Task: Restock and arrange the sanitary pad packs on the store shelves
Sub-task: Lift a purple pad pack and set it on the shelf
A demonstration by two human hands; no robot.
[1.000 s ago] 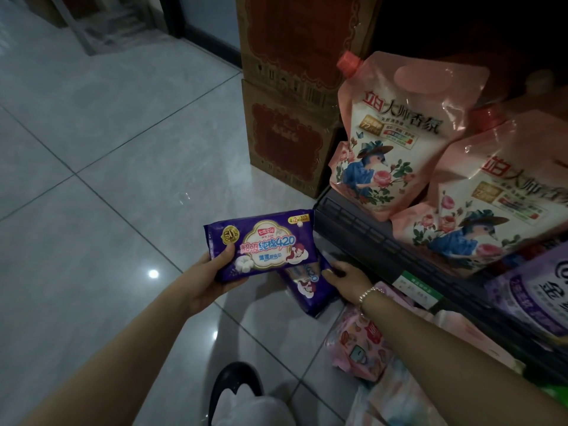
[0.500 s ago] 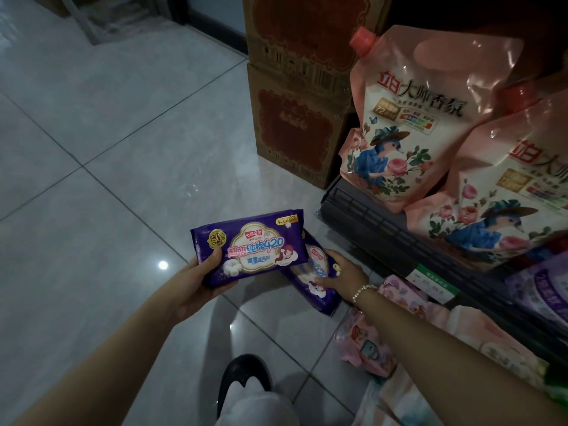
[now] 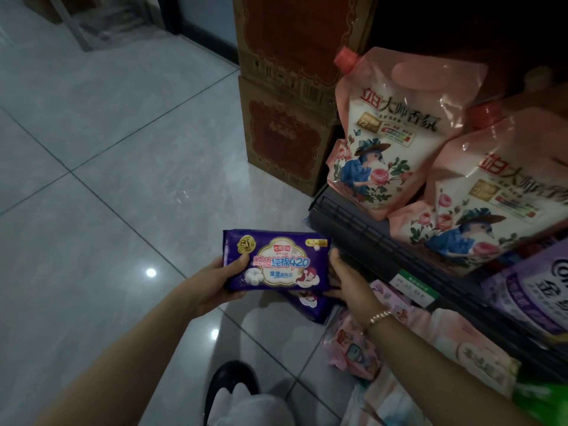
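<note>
While the left hand grips a purple pad pack at centre frame, the right hand curls its fingers round a second pack just below, so gathering seems underway and shelving them comes next.

The purple pad pack reads "超吸纯棉420" and "50", while the pink pouch reads "大师香氛".
</note>
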